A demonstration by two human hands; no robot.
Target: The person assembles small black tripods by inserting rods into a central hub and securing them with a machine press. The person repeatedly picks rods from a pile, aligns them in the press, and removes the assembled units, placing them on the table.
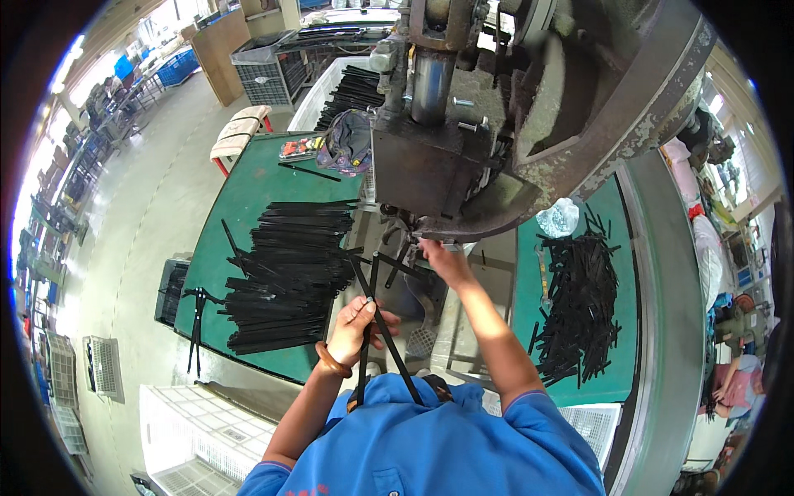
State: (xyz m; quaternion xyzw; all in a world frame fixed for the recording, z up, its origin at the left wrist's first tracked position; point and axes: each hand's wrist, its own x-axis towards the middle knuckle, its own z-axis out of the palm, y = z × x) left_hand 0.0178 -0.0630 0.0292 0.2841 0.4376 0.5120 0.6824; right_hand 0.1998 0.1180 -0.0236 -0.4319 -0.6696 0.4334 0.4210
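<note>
My left hand is closed around crossed black flat strips, pinching them close to where they cross. The strips look joined at pivots, and their lower ends reach down to my waist. A further black strip runs from their top toward the press. My right hand is at the small tooling under the press head. Its fingers are drawn together; what they grip, if anything, is too small to make out. A wide stack of black strips lies left of my hands. Shorter black pieces are heaped to the right.
The heavy press frame arches over the upper right. Green tables flank me. A wrench and a clear plastic bag lie beside the right heap. A joined strip assembly hangs off the left table edge, above a white crate.
</note>
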